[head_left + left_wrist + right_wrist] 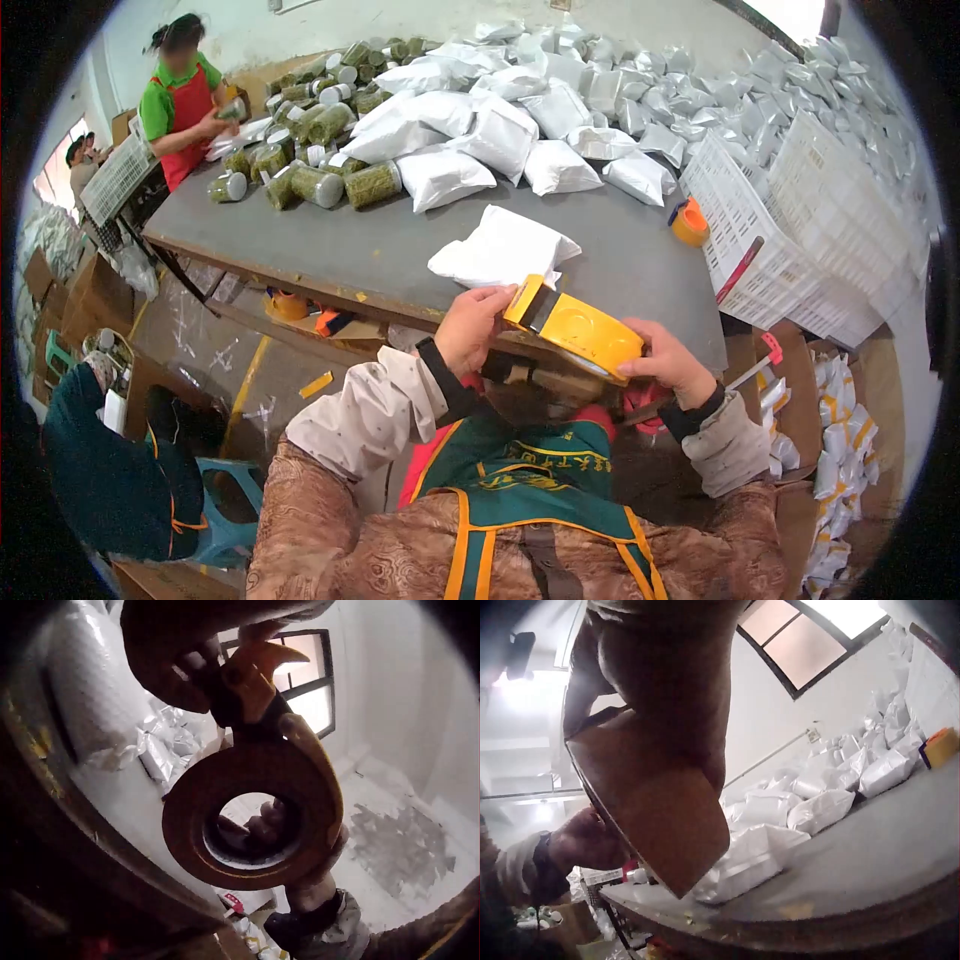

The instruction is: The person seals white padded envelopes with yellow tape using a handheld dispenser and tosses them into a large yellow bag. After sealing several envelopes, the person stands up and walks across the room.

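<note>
Both hands hold a yellow packing tape dispenser (592, 333) above the table's front edge. My left hand (473, 331) pinches its cutter end, fingers close to the dark strip across it. At the other end, my right hand (672, 366) grips the tape roll, thumb curled over the side. The left wrist view shows the tape roll (185, 825) face on, its round core open and fingers visible through it, with the orange cutter head (256, 682) above. Just beyond the dispenser lies a white plastic mailer bag (500, 246), plump and flat on the grey table (370, 250).
White filled bags (440, 180) and jars of dried green stuff (318, 187) are heaped at the back. An orange tape dispenser (689, 222) sits by white plastic crates (745, 215) on the right. A person in a red apron (186, 125) handles a jar at the far left.
</note>
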`<state>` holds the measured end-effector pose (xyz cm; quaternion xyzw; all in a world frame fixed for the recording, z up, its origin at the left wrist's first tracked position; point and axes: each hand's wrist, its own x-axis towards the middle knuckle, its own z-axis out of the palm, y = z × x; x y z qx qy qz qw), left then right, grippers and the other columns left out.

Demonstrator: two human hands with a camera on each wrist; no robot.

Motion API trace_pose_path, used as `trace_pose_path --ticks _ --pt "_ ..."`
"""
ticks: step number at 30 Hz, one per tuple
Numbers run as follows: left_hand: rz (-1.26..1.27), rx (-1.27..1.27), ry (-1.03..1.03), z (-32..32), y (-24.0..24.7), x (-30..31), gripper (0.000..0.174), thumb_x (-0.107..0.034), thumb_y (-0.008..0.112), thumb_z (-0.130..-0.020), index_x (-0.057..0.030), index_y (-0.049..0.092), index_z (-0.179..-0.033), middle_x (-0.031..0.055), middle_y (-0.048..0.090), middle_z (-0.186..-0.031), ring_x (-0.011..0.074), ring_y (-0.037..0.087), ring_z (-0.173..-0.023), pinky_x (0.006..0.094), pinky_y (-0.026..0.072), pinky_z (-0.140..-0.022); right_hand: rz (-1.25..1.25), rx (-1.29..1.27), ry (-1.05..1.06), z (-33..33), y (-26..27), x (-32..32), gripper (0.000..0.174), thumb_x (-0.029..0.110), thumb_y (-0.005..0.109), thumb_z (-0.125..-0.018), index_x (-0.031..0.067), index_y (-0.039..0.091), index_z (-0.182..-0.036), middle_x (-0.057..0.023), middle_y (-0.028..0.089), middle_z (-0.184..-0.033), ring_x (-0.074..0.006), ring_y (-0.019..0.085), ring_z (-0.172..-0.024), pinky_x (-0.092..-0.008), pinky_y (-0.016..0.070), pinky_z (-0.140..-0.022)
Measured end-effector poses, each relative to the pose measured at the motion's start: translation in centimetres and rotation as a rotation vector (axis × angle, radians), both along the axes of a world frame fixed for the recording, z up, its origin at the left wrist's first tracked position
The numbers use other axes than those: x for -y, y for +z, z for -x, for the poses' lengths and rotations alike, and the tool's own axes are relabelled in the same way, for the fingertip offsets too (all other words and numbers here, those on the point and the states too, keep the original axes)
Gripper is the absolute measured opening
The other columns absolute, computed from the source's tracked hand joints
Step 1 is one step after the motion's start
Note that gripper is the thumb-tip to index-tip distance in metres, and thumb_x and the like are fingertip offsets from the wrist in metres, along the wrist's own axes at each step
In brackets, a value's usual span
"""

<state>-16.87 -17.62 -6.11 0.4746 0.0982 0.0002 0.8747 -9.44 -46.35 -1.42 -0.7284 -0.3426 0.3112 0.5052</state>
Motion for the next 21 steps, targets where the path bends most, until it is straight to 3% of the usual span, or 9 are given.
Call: trace_pose_path --ticks 4,7,10,12,14,15,18,20,21 --pt "0.045 0.036 0.026 -0.5 -1.4 -0.5 0.018 -0.015 0.06 -0.094 0.002 0.065 -0.1 0.007 0.068 -0.09 0.0143 0.065 -0.075 0.0287 0.0544 -0.071 -0.045 -0.272 0.036 0.9 -0.7 -1.2 0.057 0.021 0.071 -0.08 -0.004 0.053 -0.127 -0.0077 0.062 -0.116 -0.0135 0.056 -0.104 -0.0277 0.0433 -0.093" --pt "-0.072 0.028 0.017 -1.9 -1.4 -1.6 0.017 -0.014 0.062 -0.092 0.0019 0.065 -0.098 0.0069 0.068 -0.089 0.0154 0.065 -0.075 0.0287 0.0531 -0.07 0.028 -0.088 -0.104 0.5 -2.1 -2.2 0.055 0.024 0.07 -0.083 -0.0043 0.053 -0.127 -0.0074 0.063 -0.116 -0.013 0.057 -0.104 -0.0278 0.0437 -0.093" --pt "-0.194 0.119 0.166 -4.2 0.9 -4.1 0.015 -0.013 0.067 -0.087 0.0017 0.067 -0.088 0.0041 0.066 -0.082 0.0115 0.059 -0.073 0.0244 0.0454 -0.066 -0.065 -0.084 -0.102 -2.3 0.9 -1.5 0.057 0.027 0.071 -0.084 -0.0046 0.053 -0.128 -0.0074 0.064 -0.115 -0.0128 0.057 -0.104 -0.0281 0.0446 -0.093" --pt "-0.118 0.239 0.302 -5.8 3.1 -8.0 0.014 -0.012 0.068 -0.086 0.002 0.067 -0.088 0.0038 0.066 -0.08 0.0118 0.057 -0.068 0.0267 0.0449 -0.065 -0.025 0.056 -0.126 -4.9 3.4 0.1 0.052 0.028 0.069 -0.086 -0.004 0.057 -0.125 -0.006 0.066 -0.111 -0.013 0.06 -0.096 -0.0293 0.0474 -0.088" --pt "-0.246 0.174 0.526 -8.1 1.3 -13.8 0.016 -0.013 0.069 -0.084 0.0021 0.068 -0.088 0.0056 0.067 -0.078 0.012 0.057 -0.065 0.0287 0.0449 -0.061 0.059 0.108 -0.219 -8.0 3.7 2.6 0.053 0.034 0.07 -0.085 -0.0047 0.061 -0.119 -0.0085 0.068 -0.106 -0.0157 0.063 -0.091 -0.0307 0.049 -0.083" --pt "-0.403 0.099 0.502 -8.6 -0.5 -15.3 0.018 -0.015 0.07 -0.084 0.0023 0.068 -0.088 0.0064 0.067 -0.078 0.013 0.058 -0.065 0.0299 0.0458 -0.061 0.098 0.136 -0.265 -9.2 3.7 2.9 0.054 0.037 0.07 -0.084 -0.005 0.063 -0.117 -0.0098 0.069 -0.103 -0.017 0.064 -0.088 -0.0314 0.0498 -0.081" --pt "-0.914 -0.205 0.357 -10.0 -6.7 -15.4 0.025 -0.023 0.073 -0.081 0.0006 0.07 -0.088 0.0106 0.07 -0.08 0.0179 0.062 -0.067 0.0343 0.0491 -0.058 0.705 0.441 -0.338 -9.4 2.8 0.4 0.062 0.05 0.07 -0.08 -0.007 0.067 -0.105 -0.0163 0.07 -0.093 -0.0232 0.066 -0.082 -0.0345 0.0504 -0.076" --pt "-1.38 -0.074 0.259 -12.1 -10.5 -14.1 0.03 -0.029 0.073 -0.081 -0.0006 0.072 -0.088 0.0124 0.069 -0.076 0.0194 0.063 -0.066 0.0364 0.0501 -0.062 0.628 0.484 -0.352 -9.5 0.5 -1.4 0.069 0.057 0.069 -0.077 -0.009 0.067 -0.098 -0.0207 0.069 -0.084 -0.0281 0.067 -0.079 -0.0375 0.0502 -0.072" --pt "-1.56 0.063 0.478 -12.5 -10.4 -13.0 0.032 -0.032 0.072 -0.081 -0.0004 0.072 -0.087 0.0127 0.068 -0.073 0.02 0.063 -0.066 0.0371 0.0502 -0.063 0.63 0.497 -0.373 -9.6 0.3 -2.6 0.068 0.056 0.069 -0.077 -0.0092 0.067 -0.097 -0.0205 0.069 -0.082 -0.0281 0.067 -0.079 -0.0378 0.0502 -0.072"
